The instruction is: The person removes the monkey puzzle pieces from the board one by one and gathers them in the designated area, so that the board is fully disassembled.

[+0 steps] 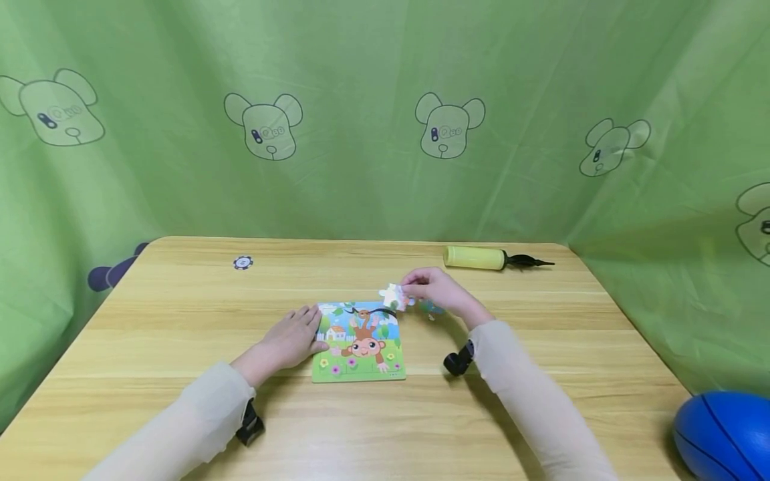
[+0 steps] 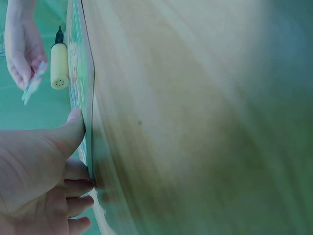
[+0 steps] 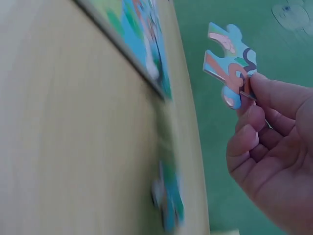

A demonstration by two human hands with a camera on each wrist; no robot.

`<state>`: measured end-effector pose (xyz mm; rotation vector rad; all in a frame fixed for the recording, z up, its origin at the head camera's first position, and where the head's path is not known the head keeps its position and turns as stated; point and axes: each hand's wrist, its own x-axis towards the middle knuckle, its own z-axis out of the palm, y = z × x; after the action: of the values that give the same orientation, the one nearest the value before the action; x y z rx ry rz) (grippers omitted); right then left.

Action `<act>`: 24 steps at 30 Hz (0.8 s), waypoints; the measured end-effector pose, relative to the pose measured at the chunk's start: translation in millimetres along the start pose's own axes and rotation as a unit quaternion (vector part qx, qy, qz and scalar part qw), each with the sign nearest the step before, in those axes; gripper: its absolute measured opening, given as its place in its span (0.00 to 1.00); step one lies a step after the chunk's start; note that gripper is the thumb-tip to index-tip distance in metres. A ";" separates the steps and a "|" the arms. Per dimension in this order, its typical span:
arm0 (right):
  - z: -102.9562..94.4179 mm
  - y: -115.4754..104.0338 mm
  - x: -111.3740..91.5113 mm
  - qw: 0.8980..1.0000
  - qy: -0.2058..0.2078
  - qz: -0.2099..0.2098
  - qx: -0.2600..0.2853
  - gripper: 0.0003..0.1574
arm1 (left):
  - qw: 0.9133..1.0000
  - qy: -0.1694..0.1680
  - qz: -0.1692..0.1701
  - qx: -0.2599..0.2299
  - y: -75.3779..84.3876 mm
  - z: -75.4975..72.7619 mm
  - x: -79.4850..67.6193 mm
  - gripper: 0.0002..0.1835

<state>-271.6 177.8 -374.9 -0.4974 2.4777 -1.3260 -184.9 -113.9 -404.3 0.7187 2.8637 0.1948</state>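
A jigsaw puzzle (image 1: 359,364) with a monkey, a small house and flowers lies flat on the table. My left hand (image 1: 293,337) rests at its left edge, the thumb on the picture and the other fingers fairly straight along the side. Above the puzzle's upper right corner, my right hand (image 1: 438,289) pinches a jigsaw piece (image 3: 234,61) between thumb and fingers. Orange, light blue and dark curved shapes show on that piece in the right wrist view. On the table below the right hand lie loose jigsaw pieces (image 3: 169,198), blurred there, so their number is unclear.
A yellow hand pump (image 1: 475,258) with a black nozzle lies at the back right of the wooden table (image 1: 180,321). Toward the back left is a round poker chip (image 1: 243,262). A blue ball (image 1: 724,434) sits at the lower right. Green curtain (image 1: 361,187) hangs behind.
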 end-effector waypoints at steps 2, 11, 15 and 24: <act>-12.5 4.8 -6.7 1.000 0.007 -0.003 -0.016 0.12 | 1.000 0.000 0.000 0.001 0.3 -0.5 -0.1 0.37; -58.3 38.5 -32.4 0.999 0.034 0.010 -0.041 0.12 | 1.000 -0.001 0.000 0.000 1.1 -2.2 -1.3 0.37; -72.9 57.4 -38.2 0.998 0.038 0.023 -0.049 0.13 | 1.000 0.001 0.001 0.000 0.5 -1.7 -1.4 0.37; -95.1 92.6 -40.4 0.995 0.052 0.061 -0.063 0.15 | 1.000 0.004 0.007 0.001 -0.3 -0.8 -1.2 0.36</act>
<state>-289.0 313.5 -398.1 -0.3052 2.6427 -1.1835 -184.2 -114.9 -403.4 0.7401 2.8675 0.1983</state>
